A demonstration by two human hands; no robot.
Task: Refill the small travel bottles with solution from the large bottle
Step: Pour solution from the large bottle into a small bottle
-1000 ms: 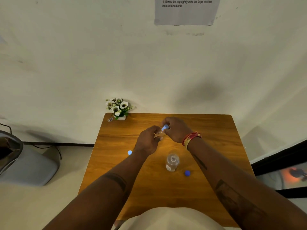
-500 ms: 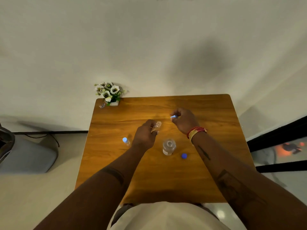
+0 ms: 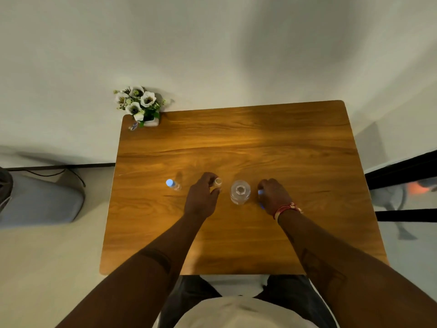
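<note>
Warm brown wood grain is filling the view: a bench [image 3: 236, 245] seen from above, with the person's pale shirt and dark trousers nearest the camera and both bare forearms reaching forward over the near edge.

At mid-bench, the left hand [image 3: 201, 200] is curling around a small travel bottle [image 3: 217, 183], fingers closed on it and holding it upright with its uncapped mouth facing up, probably to steady it for filling. Just to its right, the large bottle [image 3: 240, 192] is standing on the bench with its cap off, its open neck showing from above. It is sitting between the two hands, within easy reach of either.

The right hand [image 3: 274, 197], wearing red and gold bangles at the wrist, is resting just beside the large bottle, fingers bent over a small blue cap [image 3: 260, 192]; it seems to be setting the cap down or holding it clear. A second blue piece [image 3: 261, 205] is peeking out under the palm; what it is cannot be told.

Further left, a second travel bottle [image 3: 173, 185] with its blue cap on is standing apart from the hands.

At the far left corner, a small pot of white flowers [image 3: 139, 105] is sitting against the wall.
</note>
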